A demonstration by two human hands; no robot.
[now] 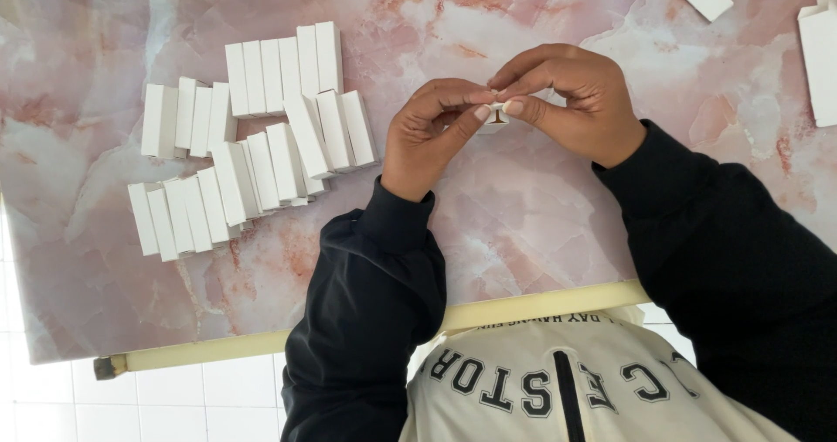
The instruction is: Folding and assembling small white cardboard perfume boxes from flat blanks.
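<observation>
Your dark sleeves [375, 320] reach up over the pink marble tabletop [540, 207]. Both hands meet above its middle: your left hand [432, 132] and right hand [571, 98] have their fingers [482, 111] pinched closed on a small white carton [495, 118], mostly hidden between them. Left of your hands, well apart, lie rows of folded white cartons [253, 137]. More white cartons [819, 54] sit at the far right edge.

Small white box [493, 118], end open, pinched above table.
</observation>
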